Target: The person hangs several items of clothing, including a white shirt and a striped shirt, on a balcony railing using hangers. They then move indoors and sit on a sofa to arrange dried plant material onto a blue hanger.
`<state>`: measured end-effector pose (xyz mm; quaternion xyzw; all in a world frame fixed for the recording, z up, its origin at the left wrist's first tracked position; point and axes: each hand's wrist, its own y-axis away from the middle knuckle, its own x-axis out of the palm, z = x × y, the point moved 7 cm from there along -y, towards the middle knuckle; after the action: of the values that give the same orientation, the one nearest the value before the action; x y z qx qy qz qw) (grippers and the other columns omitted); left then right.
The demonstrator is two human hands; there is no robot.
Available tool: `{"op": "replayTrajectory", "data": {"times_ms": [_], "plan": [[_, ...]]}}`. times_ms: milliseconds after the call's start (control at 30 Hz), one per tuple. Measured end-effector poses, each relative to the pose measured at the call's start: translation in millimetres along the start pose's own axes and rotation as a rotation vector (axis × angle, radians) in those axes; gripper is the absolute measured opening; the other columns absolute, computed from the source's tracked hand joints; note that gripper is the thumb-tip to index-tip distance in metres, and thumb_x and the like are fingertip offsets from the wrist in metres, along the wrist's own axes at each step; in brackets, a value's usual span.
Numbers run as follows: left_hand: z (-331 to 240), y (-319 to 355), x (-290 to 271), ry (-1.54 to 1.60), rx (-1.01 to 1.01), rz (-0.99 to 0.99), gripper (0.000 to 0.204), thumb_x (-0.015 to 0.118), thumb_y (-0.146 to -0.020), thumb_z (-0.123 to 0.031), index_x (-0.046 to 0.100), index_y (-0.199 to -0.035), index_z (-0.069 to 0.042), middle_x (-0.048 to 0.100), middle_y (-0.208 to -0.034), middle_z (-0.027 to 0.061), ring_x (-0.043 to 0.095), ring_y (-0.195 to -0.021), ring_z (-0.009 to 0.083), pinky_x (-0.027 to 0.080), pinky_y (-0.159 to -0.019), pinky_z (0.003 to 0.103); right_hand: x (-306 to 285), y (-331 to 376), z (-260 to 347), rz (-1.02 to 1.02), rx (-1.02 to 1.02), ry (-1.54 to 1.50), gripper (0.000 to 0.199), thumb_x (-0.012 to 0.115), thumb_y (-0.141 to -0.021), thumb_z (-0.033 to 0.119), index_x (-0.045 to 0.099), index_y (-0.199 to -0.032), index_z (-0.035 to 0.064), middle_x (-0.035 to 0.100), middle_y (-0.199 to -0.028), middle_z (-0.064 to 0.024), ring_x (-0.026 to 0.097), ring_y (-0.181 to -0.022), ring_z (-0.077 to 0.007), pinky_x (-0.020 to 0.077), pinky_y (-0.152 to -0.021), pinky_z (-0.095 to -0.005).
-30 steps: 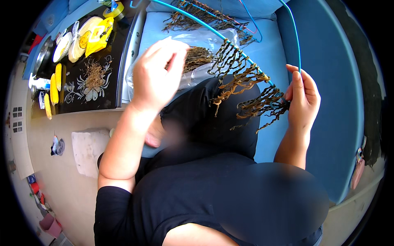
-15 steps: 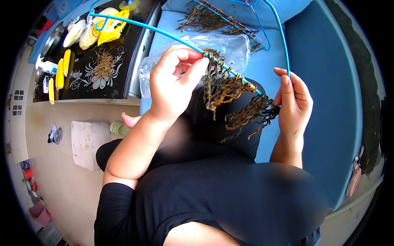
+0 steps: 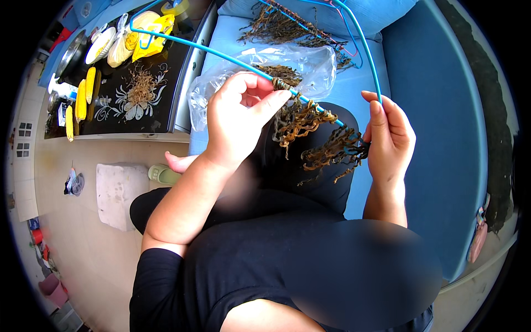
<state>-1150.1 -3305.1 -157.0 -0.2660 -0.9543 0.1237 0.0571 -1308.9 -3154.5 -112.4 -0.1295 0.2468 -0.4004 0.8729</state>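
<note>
A blue clothes hanger (image 3: 221, 53) is held over my lap, its long bar slanting down to the right. Dark brown, twisted dried strips (image 3: 301, 123) hang in clumps along the lower half of that bar. My left hand (image 3: 237, 119) is closed at the bar, thumb and fingertips pinching the uppermost strips against it. On the right, my right hand (image 3: 391, 138) grips the hanger's side near its lower corner, next to the last clump. More dried strips (image 3: 281, 73) show just beyond my left fingers, at the clear plastic bag (image 3: 318, 62) on the blue sofa.
Further back on the sofa (image 3: 437, 110), another hanger carries a thick row of dried strips (image 3: 271, 27). The black table (image 3: 160, 113) at left holds corn cobs (image 3: 81, 100), a pile of thin brown scraps (image 3: 141, 88), bags and a metal bowl. A pale block (image 3: 119, 193) stands on the floor.
The hanger has tilted and shifted slightly left at its right side. My left hand has moved a little down and right along with it. Strips by the plastic bag have come into sight.
</note>
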Motion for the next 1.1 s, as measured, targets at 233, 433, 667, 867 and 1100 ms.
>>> {"op": "replayTrajectory", "data": {"times_ms": [233,433,667,867,1100], "plan": [[8.3,1.5,1.2,0.15,-0.096,0.002,0.015,0.07,-0.074,-0.005,0.058,-0.083,0.001,0.059,-0.075,0.0004,0.053,-0.066,0.005,0.045,-0.061,0.018,0.7,0.3,-2.0,0.003,0.012,0.01,0.015,0.053,-0.088,0.011,0.063,-0.096,0.0021,0.047,-0.056,0.0036,0.041,-0.046,-0.0014,0.0327,-0.043,-0.0167],[20.4,1.3,2.6,0.127,-0.124,0.008,0.02,0.071,-0.074,-0.009,0.059,-0.085,0.002,0.059,-0.075,0.0003,0.053,-0.066,0.005,0.045,-0.061,0.018,3.7,1.0,-6.9,0.009,0.048,-0.002,0.014,0.054,-0.088,0.011,0.063,-0.095,0.0027,0.047,-0.056,0.0036,0.041,-0.045,-0.0016,0.033,-0.042,-0.0173],[27.3,5.4,10.6,0.278,-0.299,0.002,0.016,0.07,-0.076,-0.011,0.059,-0.083,-0.002,0.058,-0.073,-0.0015,0.048,-0.063,0.0025,0.04,-0.057,0.017,9.7,1.1,-7.1,0.011,0.084,0.011,0.012,0.056,-0.087,0.01,0.063,-0.094,0.0032,0.047,-0.057,0.0036,0.041,-0.046,-0.0019,0.0333,-0.042,-0.0182],[30.2,7.1,12.3,0.348,-0.249,0.042,0.011,0.065,-0.08,-0.01,0.058,-0.082,-0.003,0.055,-0.071,-0.0023,0.048,-0.064,0.0033,0.039,-0.059,0.018,10.6,-0.3,-11.3,0.017,0.092,-0.005,0.012,0.056,-0.087,0.01,0.063,-0.093,0.0028,0.048,-0.057,0.003,0.04,-0.046,-0.0021,0.0326,-0.042,-0.0187],[14.9,4.4,11.5,-0.068,0.001,0.244,0.011,0.057,-0.085,-0.008,0.054,-0.092,0.0,0.056,-0.08,0.0022,0.05,-0.072,0.0068,0.042,-0.067,0.021,8.4,-3.8,-11.6,0.025,0.04,0.116,0.012,0.057,-0.086,0.01,0.063,-0.093,0.0024,0.048,-0.056,0.0013,0.041,-0.048,-0.0029,0.034,-0.044,-0.0197]]}}
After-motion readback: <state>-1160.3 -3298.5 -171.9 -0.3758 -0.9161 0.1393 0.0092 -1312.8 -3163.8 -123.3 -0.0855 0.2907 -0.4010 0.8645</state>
